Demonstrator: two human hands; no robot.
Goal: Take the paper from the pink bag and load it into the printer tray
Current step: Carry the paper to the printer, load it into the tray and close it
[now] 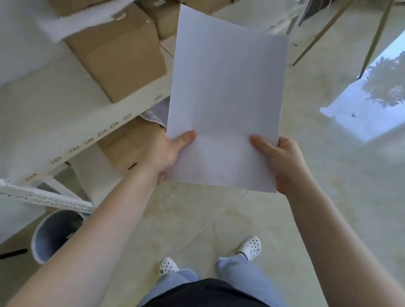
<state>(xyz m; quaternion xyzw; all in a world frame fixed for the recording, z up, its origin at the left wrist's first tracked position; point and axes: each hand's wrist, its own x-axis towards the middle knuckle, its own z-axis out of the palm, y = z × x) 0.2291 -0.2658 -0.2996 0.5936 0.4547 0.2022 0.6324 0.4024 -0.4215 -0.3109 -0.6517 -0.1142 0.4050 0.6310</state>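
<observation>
A stack of white paper [226, 93] is held up in front of me over the floor, long side running away from me. My left hand [169, 153] grips its near left corner, thumb on top. At the near right corner my right hand [281, 165] grips it the same way. Neither the pink bag nor the printer is in view.
A white shelf [57, 118] with brown cardboard boxes [117, 52] stands to the left. A grey bin [53, 235] sits below it at the lower left. Wooden legs [324, 28] rise at the far right. Glossy tiled floor [342, 193] lies ahead and right.
</observation>
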